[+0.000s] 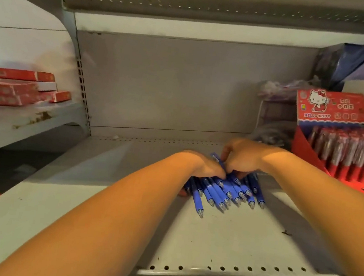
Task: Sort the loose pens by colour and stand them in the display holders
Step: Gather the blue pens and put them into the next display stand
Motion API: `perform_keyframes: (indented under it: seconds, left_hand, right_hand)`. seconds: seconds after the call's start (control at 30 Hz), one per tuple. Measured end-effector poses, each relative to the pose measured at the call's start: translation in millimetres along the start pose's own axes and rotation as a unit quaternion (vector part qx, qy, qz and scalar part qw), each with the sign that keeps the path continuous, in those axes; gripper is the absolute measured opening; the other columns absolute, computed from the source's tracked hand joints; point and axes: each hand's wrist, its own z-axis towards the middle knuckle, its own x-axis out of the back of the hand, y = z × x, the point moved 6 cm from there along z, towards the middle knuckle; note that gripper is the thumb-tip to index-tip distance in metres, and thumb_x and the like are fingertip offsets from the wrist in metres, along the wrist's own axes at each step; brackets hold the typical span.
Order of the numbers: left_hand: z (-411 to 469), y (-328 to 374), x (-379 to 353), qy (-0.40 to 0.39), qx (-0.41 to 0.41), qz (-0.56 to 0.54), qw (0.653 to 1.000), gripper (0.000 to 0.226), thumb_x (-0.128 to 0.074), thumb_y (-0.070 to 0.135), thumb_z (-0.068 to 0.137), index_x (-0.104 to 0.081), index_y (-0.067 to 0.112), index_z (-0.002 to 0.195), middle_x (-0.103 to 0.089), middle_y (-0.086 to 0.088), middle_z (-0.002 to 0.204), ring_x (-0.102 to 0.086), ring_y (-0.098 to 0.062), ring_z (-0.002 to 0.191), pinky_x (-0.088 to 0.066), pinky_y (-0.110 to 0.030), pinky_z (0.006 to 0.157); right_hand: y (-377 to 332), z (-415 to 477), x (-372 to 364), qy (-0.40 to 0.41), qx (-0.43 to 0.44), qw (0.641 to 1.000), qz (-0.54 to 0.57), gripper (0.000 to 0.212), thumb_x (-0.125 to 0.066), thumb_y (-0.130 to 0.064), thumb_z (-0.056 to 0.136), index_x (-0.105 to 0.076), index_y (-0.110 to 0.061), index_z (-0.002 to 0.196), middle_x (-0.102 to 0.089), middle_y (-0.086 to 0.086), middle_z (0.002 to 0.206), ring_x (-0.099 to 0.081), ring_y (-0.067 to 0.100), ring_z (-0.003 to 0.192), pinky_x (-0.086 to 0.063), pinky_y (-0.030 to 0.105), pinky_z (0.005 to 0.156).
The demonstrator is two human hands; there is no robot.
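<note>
Closely together, the fingers (226, 152) of the right hand (243, 158) are curled down over the far end of a bundle of blue pens (227, 191), pinching the uppermost barrel where it sticks out between the two hands. The left hand (204, 166) lies just beside it, back to the camera. Its thumb is pressed on top of the bundle and its other fingers are wrapped out of sight under the pens, so it grips them from the left side. The pens lie fanned on the pale metal shelf (123, 210), clear tips pointing toward the camera, one pen reaching nearer than the others. To the right of the hands, a red display holder (306, 152) stands packed with upright red pens (352, 150), and a red cartoon-cat header card (332, 107) rises behind them. On the neighbouring shelf to the left sits a stack of flat red boxes (12, 89).
</note>
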Motion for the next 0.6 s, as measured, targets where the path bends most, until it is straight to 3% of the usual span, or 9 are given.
perform_keyframes:
  seconds: [0.1,0.2,0.3,0.37,0.47,0.6]
  left_hand:
    - [0,0,4,0.005,-0.001,-0.019,1.000,0.024,-0.062,0.037,0.082,-0.056,0.017,0.071,-0.057,-0.003,0.079,-0.052,-0.024,0.071,-0.045,-0.032,0.072]
    - [0,1,10,0.012,0.009,-0.023,1.000,0.020,-0.065,0.030,0.078,-0.059,0.016,0.066,-0.058,-0.004,0.075,-0.052,-0.023,0.072,-0.048,-0.032,0.077]
    - [-4,9,7,0.033,0.012,0.050,0.998,0.031,-0.066,0.032,0.082,-0.052,0.013,0.063,-0.054,-0.003,0.050,-0.051,-0.022,0.059,-0.046,-0.026,0.064]
    - [-7,17,6,0.051,-0.001,0.094,0.994,0.034,-0.067,0.035,0.086,-0.051,0.011,0.068,-0.053,-0.004,0.057,-0.050,-0.021,0.057,-0.045,-0.026,0.060]
    - [-12,15,8,0.040,0.024,0.101,0.994,0.028,-0.070,0.032,0.083,-0.056,0.010,0.072,-0.059,-0.008,0.064,-0.057,-0.024,0.057,-0.053,-0.031,0.067]
    - [-12,21,9,0.065,0.026,0.185,0.980,0.027,-0.072,0.034,0.079,-0.064,0.008,0.082,-0.069,-0.010,0.065,-0.065,-0.025,0.057,-0.060,-0.032,0.055]
  right_hand:
    - [5,-3,2,0.005,0.008,0.999,0.050,0.014,-0.069,-0.003,0.083,-0.069,-0.011,0.095,-0.071,0.006,0.085,-0.071,0.012,0.066,-0.054,0.018,0.052]
    - [7,-5,1,0.003,0.027,0.997,0.065,0.015,-0.066,-0.003,0.084,-0.069,-0.011,0.096,-0.070,0.007,0.090,-0.071,0.014,0.073,-0.056,0.019,0.055]
    - [4,-6,0,-0.011,0.046,0.997,0.065,0.017,-0.063,-0.003,0.084,-0.071,-0.015,0.093,-0.071,0.006,0.093,-0.072,0.018,0.082,-0.061,0.026,0.066]
    - [2,-7,0,-0.016,0.055,0.997,0.052,0.017,-0.063,-0.003,0.084,-0.073,-0.015,0.091,-0.073,0.005,0.092,-0.073,0.019,0.081,-0.062,0.027,0.068]
    - [4,-7,0,-0.014,0.063,0.997,0.046,0.015,-0.061,-0.005,0.086,-0.072,-0.011,0.094,-0.073,0.007,0.094,-0.073,0.019,0.081,-0.062,0.027,0.069]
    - [5,-7,0,-0.020,0.069,0.996,0.058,0.011,-0.063,-0.007,0.088,-0.071,-0.009,0.095,-0.072,0.010,0.096,-0.072,0.021,0.084,-0.062,0.027,0.070]
